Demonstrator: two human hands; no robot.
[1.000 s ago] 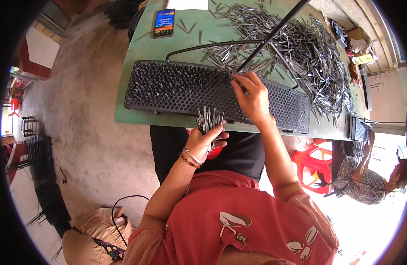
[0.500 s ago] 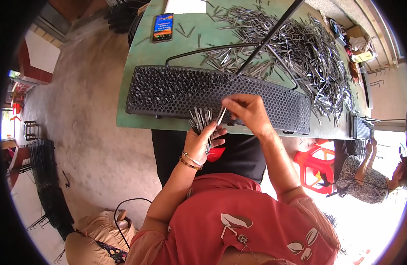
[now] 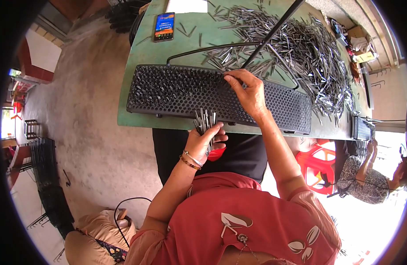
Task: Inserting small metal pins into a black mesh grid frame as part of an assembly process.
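Beneath the right fingertips: the black perforated panel (image 3: 283,106), lying along the near edge of the green table (image 3: 139,53), probably so that both hands reach it without stretching.
Left of that grip: metal strips (image 3: 163,86) standing crowded in the panel's holes; to its right, the round holes show plainly.
Bundle: loose strips (image 3: 205,119) in the left grip, below and left of the right one. They are held roughly upright just off the panel's near edge, likely so that single pieces are easy to pick from the top.
Pile: a spread heap of strips (image 3: 320,66), beyond and right of the right grip, seemingly set behind the panel as a nearby stock.
Phone (image 3: 164,26): face up, beyond and left of both grips, perhaps laid there to be out of the way.
Left hand (image 3: 200,140): closed around the bundle, thumb across its front, forearm bent close above the lap.
Right hand (image 3: 248,90): arched over the panel, forearm reaching farther forward, thumb and forefinger drawn together near its far edge; whether they pinch a strip, I cannot tell.
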